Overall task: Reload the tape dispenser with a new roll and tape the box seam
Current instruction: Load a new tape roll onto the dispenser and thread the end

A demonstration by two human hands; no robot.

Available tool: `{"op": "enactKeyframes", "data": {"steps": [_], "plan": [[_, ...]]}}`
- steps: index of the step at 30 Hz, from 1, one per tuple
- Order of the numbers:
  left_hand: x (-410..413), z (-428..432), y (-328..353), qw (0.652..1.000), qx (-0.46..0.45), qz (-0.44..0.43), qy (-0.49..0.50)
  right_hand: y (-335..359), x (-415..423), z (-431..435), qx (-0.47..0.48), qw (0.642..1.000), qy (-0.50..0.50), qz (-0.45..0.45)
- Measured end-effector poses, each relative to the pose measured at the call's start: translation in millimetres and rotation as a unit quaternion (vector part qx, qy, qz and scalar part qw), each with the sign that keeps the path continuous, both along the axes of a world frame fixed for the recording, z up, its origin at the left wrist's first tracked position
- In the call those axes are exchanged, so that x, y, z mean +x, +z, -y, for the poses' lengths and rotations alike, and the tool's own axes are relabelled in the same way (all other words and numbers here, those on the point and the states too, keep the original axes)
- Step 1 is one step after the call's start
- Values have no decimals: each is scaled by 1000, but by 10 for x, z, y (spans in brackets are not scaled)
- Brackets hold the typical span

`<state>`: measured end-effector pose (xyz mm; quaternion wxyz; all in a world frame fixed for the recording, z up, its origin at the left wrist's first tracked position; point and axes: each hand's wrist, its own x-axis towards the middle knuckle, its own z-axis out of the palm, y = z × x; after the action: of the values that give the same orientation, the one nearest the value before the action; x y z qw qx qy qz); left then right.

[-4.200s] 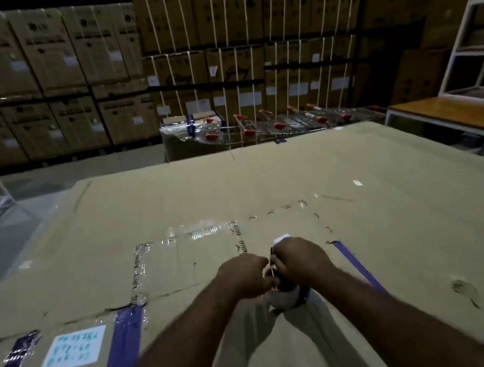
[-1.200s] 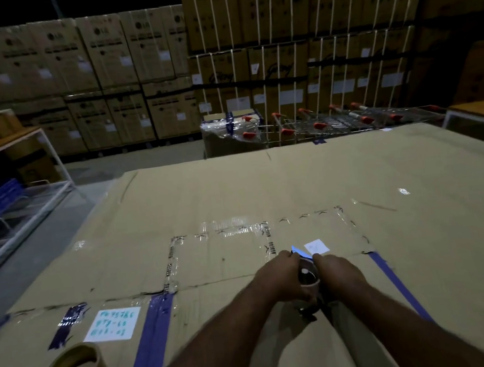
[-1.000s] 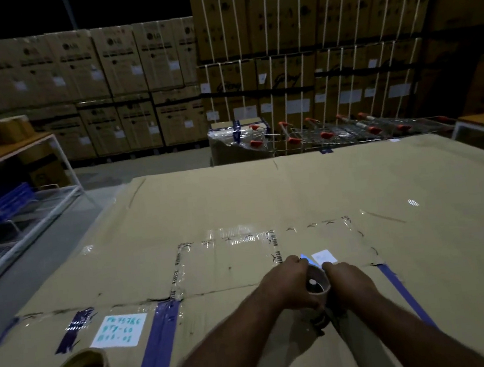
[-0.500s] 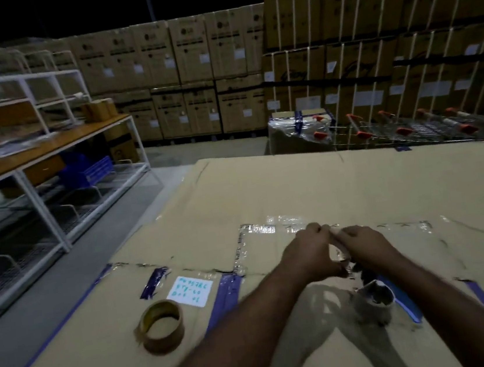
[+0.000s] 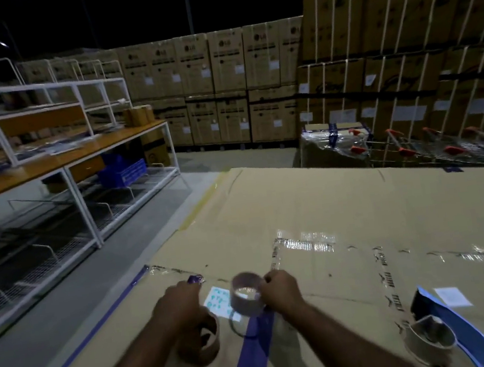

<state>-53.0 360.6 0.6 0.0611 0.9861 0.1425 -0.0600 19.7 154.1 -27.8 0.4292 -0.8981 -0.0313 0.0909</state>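
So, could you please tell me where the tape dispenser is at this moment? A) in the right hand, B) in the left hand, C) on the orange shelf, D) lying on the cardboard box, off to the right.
D: the tape dispenser lies untouched on the cardboard box, off to the right of the right hand, whose grip is on a pale ring instead.

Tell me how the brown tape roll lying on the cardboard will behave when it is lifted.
Probably stiff: the brown tape roll keeps a round shape. It lies flat on the cardboard, so it should stay put; on edge it would likely roll. Its wide hollow suggests little weight.
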Motion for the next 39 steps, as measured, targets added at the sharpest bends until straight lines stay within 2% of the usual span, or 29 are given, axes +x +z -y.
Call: {"op": "enactKeyframes", "data": {"steps": [2,9,13,17,20,22,24,27,31,33,35,36,39], "plan": [[-75,-141,-102,999,28,-32,15,-104,-18,-205,-19,1000,-2,-8],[-12,-280,-266,998,36,-50,27,-328,-50,-525,-65,997,3,-33],[53,-310,-278,997,31,-69,22,-302,-78,-514,-45,998,12,-40],[118,-401,-8,999,-14,-34,35,-201,-144,-449,-20,1000,-18,-3],[194,-381,352,999,-21,5,39,-78,-203,-460,34,998,-18,50],[260,-267,558,999,-24,28,39,69,-269,-483,85,995,-7,48],[317,-91,708,998,-36,41,44,229,-298,-474,187,982,-25,-5],[396,158,804,994,-79,56,42,521,-356,-297,334,933,-53,-123],[449,507,848,987,-146,69,2,743,-391,70,346,930,-63,-111],[474,652,846,958,-279,58,-32,748,-359,244,355,925,-99,-97],[465,780,838,897,-438,26,-62,761,-352,421,391,906,-135,-91],[452,842,829,867,-489,14,-92,771,-355,510,406,897,-151,-87],[409,1076,729,823,-531,17,-201,773,-378,772,449,873,-178,-70]]}}
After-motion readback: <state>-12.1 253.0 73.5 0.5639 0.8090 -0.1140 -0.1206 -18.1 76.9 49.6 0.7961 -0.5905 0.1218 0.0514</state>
